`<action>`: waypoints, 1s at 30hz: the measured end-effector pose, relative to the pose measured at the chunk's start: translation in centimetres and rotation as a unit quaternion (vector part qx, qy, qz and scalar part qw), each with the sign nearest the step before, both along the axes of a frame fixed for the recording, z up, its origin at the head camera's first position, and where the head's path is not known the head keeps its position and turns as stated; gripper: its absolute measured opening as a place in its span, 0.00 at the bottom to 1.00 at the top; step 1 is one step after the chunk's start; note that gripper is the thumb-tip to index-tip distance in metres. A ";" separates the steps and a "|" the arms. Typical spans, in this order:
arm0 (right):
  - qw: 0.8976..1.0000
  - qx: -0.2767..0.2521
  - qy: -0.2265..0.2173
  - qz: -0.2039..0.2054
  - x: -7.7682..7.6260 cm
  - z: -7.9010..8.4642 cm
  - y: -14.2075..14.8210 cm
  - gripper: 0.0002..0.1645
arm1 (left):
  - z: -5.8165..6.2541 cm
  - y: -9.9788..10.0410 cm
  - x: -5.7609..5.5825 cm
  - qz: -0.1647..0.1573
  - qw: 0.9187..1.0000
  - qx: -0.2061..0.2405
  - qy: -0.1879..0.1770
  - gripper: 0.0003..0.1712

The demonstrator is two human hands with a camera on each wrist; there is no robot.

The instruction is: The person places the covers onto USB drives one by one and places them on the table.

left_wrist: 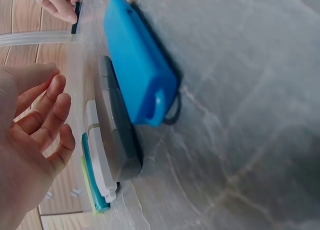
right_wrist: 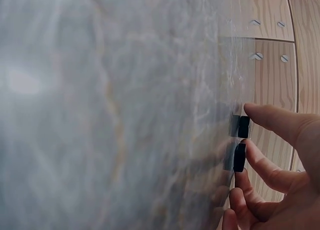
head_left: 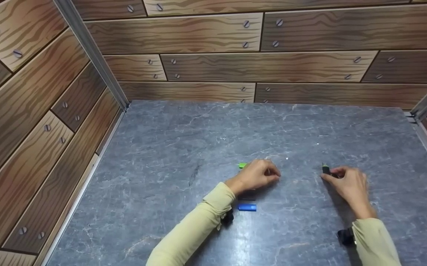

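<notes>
My right hand [head_left: 350,184] pinches a small dark stick with a green band [head_left: 325,169] between thumb and index finger, low over the table. In the right wrist view two short black pieces [right_wrist: 243,126] show at those fingertips, one between thumb and index finger, the other just below the index finger. My left hand [head_left: 256,174] holds nothing, its fingers loosely bent above a row of small flat sticks. Of that row, the left wrist view shows a blue one with a loop [left_wrist: 137,59], a grey one [left_wrist: 117,130], a white one [left_wrist: 100,155], a teal one [left_wrist: 95,175] and a green edge.
The grey marbled tabletop [head_left: 161,166] is enclosed by wood-patterned walls [head_left: 213,66] at the back and sides, with metal corner posts [head_left: 95,55]. Two tiny white specks [head_left: 287,158] lie between and beyond the hands.
</notes>
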State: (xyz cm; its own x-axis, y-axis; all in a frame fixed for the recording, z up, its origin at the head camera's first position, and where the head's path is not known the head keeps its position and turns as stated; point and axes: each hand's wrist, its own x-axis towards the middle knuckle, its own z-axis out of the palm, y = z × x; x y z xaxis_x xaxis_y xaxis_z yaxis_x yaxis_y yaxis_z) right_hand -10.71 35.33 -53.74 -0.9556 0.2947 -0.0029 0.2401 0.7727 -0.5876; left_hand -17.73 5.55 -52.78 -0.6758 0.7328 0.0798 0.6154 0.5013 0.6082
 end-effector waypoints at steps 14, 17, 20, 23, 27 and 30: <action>0.999 0.006 -0.047 -0.026 0.0 0.3 0.8 0.30 | -0.1 0.5 0.1 -0.001 1.000 -0.006 -0.009 0.11; 0.999 0.000 -0.045 -0.025 0.1 0.4 1.1 0.32 | 0.0 0.7 0.2 0.001 1.000 -0.008 -0.014 0.11; 0.999 -0.017 -0.032 -0.024 0.3 0.5 1.4 0.34 | 0.2 1.0 0.2 0.006 1.000 -0.018 -0.012 0.11; 0.999 -0.033 -0.025 -0.025 0.5 0.6 1.8 0.35 | 0.5 1.7 0.2 0.010 1.000 -0.030 -0.004 0.11; 0.999 -0.037 -0.022 -0.027 0.9 0.6 2.3 0.40 | 0.7 2.9 0.1 0.018 0.999 -0.044 0.017 0.10; 0.999 -0.040 -0.023 -0.025 1.2 0.6 2.5 0.40 | 0.7 4.0 0.1 0.033 0.997 -0.055 0.031 0.10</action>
